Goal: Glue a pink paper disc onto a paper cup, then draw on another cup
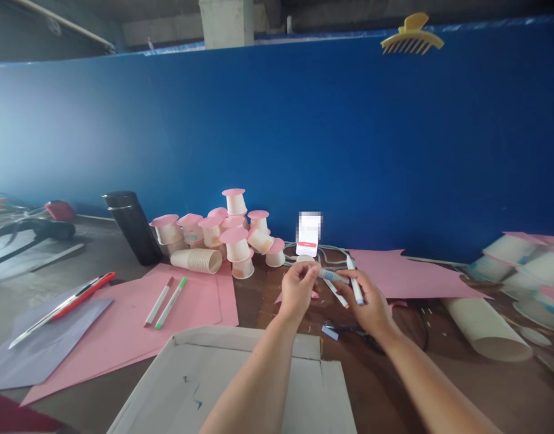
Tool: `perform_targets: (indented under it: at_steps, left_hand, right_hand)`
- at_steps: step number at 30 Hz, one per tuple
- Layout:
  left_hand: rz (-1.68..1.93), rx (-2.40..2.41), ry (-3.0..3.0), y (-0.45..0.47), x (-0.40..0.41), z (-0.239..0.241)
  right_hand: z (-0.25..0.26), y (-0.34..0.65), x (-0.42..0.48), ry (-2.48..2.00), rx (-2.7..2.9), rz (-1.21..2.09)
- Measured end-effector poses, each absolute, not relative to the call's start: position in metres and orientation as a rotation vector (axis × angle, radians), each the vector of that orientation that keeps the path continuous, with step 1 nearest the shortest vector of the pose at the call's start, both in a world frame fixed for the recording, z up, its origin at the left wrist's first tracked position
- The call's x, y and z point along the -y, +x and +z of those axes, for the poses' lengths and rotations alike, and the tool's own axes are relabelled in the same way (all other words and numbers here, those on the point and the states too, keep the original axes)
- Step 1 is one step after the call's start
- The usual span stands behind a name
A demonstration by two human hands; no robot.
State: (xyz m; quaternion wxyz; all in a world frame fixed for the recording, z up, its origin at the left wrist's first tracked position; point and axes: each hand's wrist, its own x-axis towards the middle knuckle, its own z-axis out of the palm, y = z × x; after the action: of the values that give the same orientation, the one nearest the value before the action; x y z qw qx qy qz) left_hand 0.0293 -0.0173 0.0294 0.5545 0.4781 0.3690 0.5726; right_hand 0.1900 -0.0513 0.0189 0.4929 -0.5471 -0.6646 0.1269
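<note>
Over the brown table, both hands are closed on a small whitish tube with a blue label point(333, 275). My left hand point(299, 288) pinches its left end; my right hand point(371, 304) has fingers at its right end. A white marker with a blue end point(355, 282) crosses the fingers of my right hand; whether they grip it I cannot tell. Below the tube lies a white pen with an orange end point(336, 294). Nearer me are a small light-blue piece point(330, 332) and a black-handled tool point(349, 328), partly hidden by my right hand.
Left are paper cups topped with pink paper point(235, 244), a stack of cups point(198, 260), a black bottle point(134, 229), pink sheets point(123, 313), two markers point(170, 303) and a red cutter point(84, 294). A phone point(307, 241) stands behind. More cups point(545, 271) are right. Cardboard point(159, 386) lies in front.
</note>
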Motion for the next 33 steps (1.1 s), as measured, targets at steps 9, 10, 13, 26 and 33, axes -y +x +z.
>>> perform_targets:
  at_steps: [9,10,13,26,33]
  left_hand:
    - [1.508,-1.223,1.144,0.020,0.013,0.032]
    - [1.496,-1.228,1.165,0.021,0.014,0.032]
    - [1.382,-1.262,1.355,0.026,0.021,0.030]
    - [1.090,-1.254,1.939,0.038,0.036,0.016]
    - [1.475,-1.094,1.621,0.035,0.036,0.040]
  right_hand:
    - [0.027,0.191,0.053,-1.351,1.520,0.395]
    - [0.027,0.190,0.053,-1.351,1.490,0.433]
    - [0.028,0.190,0.052,-1.326,1.389,0.533]
    - [0.015,0.200,0.042,-1.151,1.152,0.871]
    - [0.014,0.205,0.038,-0.980,1.071,0.938]
